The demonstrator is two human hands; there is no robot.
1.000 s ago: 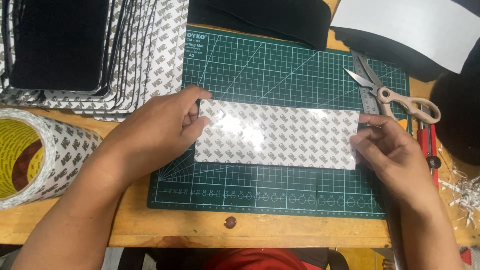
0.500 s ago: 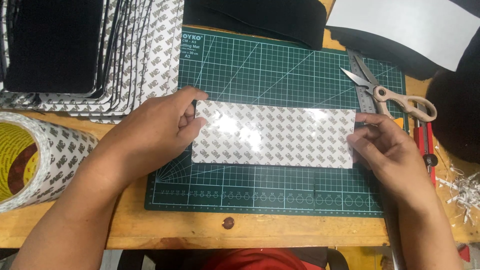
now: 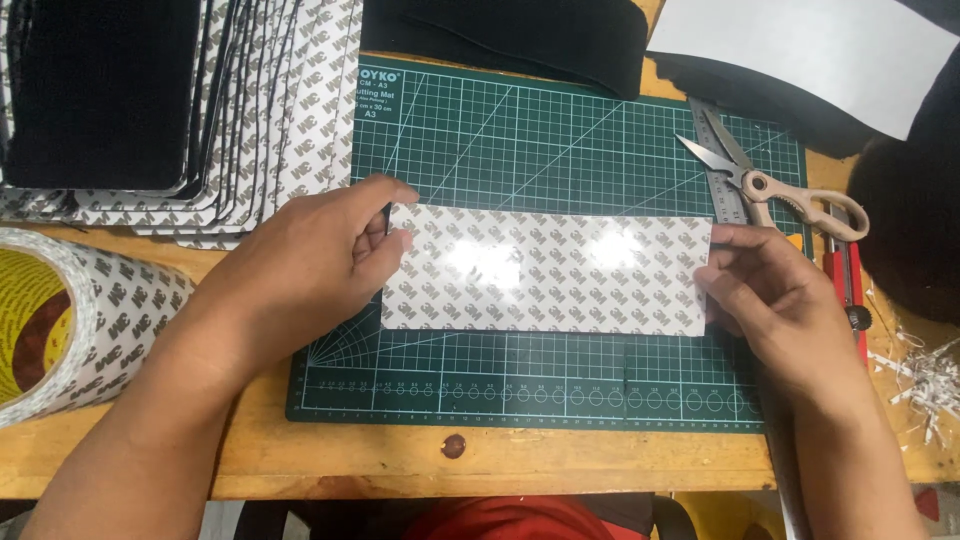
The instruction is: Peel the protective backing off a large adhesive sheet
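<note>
A rectangular strip of white patterned backing paper (image 3: 545, 268) lies flat on a green cutting mat (image 3: 560, 130). My left hand (image 3: 310, 265) pinches its left end between thumb and fingers. At the strip's right end my right hand (image 3: 775, 300) grips the edge with the fingertips. A thin dark layer shows at the strip's left edge under my fingers.
A stack of similar patterned sheets with black pads (image 3: 150, 110) sits at the back left. A big roll of tape (image 3: 60, 320) is at the left. Scissors (image 3: 770, 185), a metal ruler and a red cutter (image 3: 845, 275) lie right of the mat. Black material (image 3: 520, 35), white paper (image 3: 800, 45) and paper shreds (image 3: 925, 375) surround it.
The strip and both hands have stayed almost in place on the mat; the fingers at both ends have shifted slightly.
</note>
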